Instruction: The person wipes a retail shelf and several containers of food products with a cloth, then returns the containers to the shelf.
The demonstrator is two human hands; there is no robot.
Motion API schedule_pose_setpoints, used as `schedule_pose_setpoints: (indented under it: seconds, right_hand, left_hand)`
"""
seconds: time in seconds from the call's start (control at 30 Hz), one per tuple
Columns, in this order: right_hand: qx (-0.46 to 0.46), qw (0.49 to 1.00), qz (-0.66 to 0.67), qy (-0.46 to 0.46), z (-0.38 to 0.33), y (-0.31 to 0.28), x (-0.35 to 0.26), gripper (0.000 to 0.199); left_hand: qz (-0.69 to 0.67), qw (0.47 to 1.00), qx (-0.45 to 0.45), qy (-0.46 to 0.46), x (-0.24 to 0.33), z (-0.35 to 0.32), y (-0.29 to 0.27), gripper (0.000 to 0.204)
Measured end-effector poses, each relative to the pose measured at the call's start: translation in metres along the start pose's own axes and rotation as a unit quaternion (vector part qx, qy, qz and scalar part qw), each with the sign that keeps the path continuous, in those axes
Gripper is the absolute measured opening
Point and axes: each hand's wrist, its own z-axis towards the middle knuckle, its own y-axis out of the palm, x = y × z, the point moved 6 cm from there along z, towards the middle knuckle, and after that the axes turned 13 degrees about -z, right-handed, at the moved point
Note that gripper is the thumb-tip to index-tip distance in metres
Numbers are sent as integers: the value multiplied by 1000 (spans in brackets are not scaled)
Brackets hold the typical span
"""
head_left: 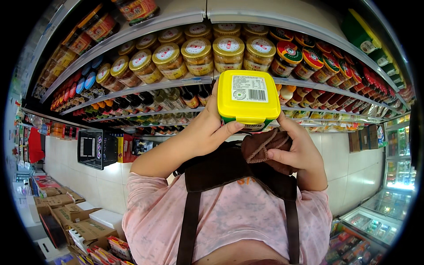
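Observation:
A square plastic tub (227, 108) with a yellow lid and green sides is raised in front of the shelves. On its lid is a white label with a barcode. My left hand (221, 128) grips the tub's left side, thumb along the front below the lid. A bunched brown cloth (267, 148) is in my right hand (297, 148), whose thumb presses on it. The fingers of that hand reach up beside the tub's right corner; whether they touch it I cannot tell.
Gold-lidded jars (228, 48) and red-and-green-lidded jars (311, 58) line the shelf ahead, with bottles (190, 95) lower down. To the left stands a black basket (91, 149). Opened cartons (73, 216) lie lower left; glass-fronted coolers (397, 172) stand right.

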Motion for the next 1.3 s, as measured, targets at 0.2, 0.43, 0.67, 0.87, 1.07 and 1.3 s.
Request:
schedule_pose_setpoints:
  seconds: [0.2, 0.43, 0.67, 0.87, 1.07, 1.3]
  right_hand:
    - [18, 999, -34, -34, 6, -2, -11, 88]
    - [16, 999, -26, -22, 9, -4, -14, 90]
    - [33, 999, 29, -18, 20, -10, -28, 91]
    - [62, 997, 12, -45, 33, -25, -47, 92]
    - [106, 983, -62, -136, 56, -44, -67, 90]
    - [116, 976, -73, -169, 85, -58, -87, 92]
  left_hand:
    - [45, 999, 6, 3, 23, 7, -6, 94]
    - [95, 995, 12, 5, 37, 10, -13, 97]
    - [-13, 997, 52, 46, 47, 16, -26, 83]
    - [-50, 995, 79, 37, 67, 25, -43, 80]
    - [-56, 987, 120, 92, 94, 39, -65, 70]
    - [-116, 973, 146, 137, 108, 56, -88, 59]
